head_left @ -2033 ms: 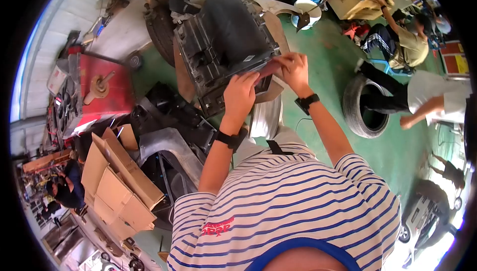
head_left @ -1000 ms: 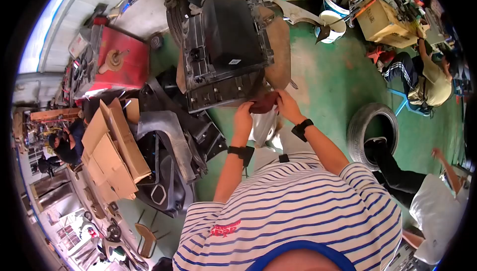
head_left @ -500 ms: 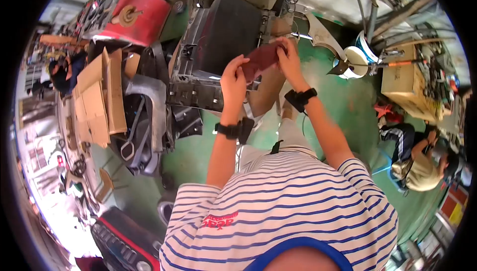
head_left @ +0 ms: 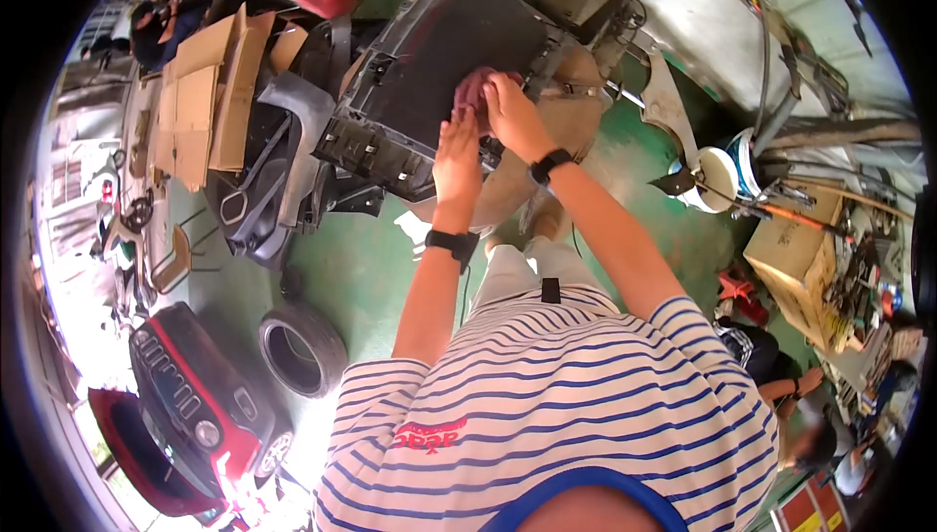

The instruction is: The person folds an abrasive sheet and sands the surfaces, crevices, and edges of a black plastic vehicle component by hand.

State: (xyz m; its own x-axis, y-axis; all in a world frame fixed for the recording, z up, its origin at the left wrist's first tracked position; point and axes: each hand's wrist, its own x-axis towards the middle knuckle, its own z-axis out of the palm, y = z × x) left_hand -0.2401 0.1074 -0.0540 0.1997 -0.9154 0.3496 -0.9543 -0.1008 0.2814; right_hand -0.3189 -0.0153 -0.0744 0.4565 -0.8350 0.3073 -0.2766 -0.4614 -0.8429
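A dark maroon cloth (head_left: 470, 91), bunched up, lies against the black panel (head_left: 468, 29) in front of me. My right hand (head_left: 514, 120) grips the cloth from its right side, the fingers partly hidden by the folds. Just below, my left hand (head_left: 457, 163) has its fingers stretched out together, with the tips at the cloth's lower edge. The panel appears to be a large car part with a dark flat face and a clipped plastic border (head_left: 376, 156). It rests tilted on a brown support (head_left: 556, 122).
Cardboard (head_left: 200, 112) and grey trim parts (head_left: 293, 132) stand to the left. A tire (head_left: 303, 351) and a small red-and-black toy-like car (head_left: 195, 386) are at lower left. White buckets (head_left: 717, 181) and a carton (head_left: 795, 259) stand right. A person (head_left: 795, 425) crouches at lower right.
The cloth, earlier stretched between both hands, is now bunched against the panel. My left hand has let its edge go and straightened its fingers. The view has shifted.
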